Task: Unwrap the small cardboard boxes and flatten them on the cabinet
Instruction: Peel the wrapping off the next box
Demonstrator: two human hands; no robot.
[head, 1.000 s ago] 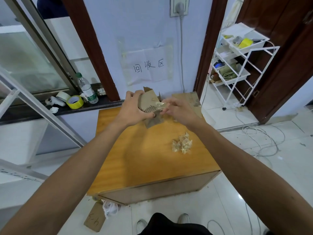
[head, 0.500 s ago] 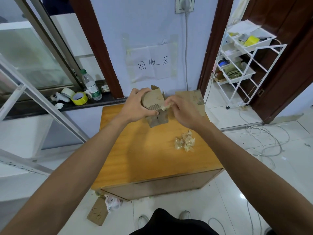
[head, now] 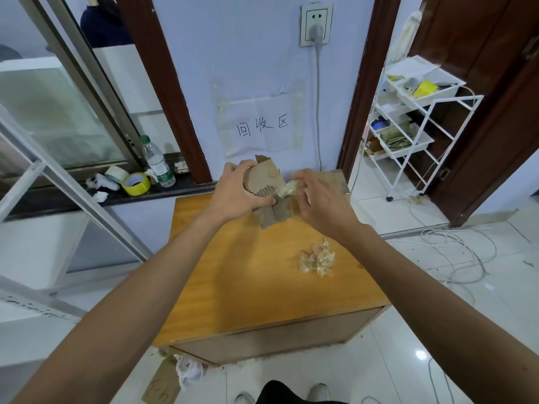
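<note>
I hold a small brown cardboard box [head: 267,182] above the back of the orange wooden cabinet [head: 250,281]. My left hand [head: 236,193] grips the box from its left side, thumb on the near face. My right hand [head: 320,199] pinches a crumpled strip of clear tape [head: 287,188] that hangs off the box's right edge. A flattened piece of cardboard [head: 335,177] lies at the cabinet's back right, partly behind my right hand. A clump of balled-up tape [head: 317,259] sits on the cabinet's right side.
The window ledge on the left carries a yellow tape roll [head: 135,184], a white tape roll [head: 116,174] and a water bottle [head: 157,161]. A white wire rack [head: 414,126] stands to the right. White cables [head: 458,252] lie on the floor. A cardboard scrap [head: 160,386] lies below the cabinet.
The tape strip has peeled further away from the box toward the right in my right hand. My left hand keeps the same grip on the box.
</note>
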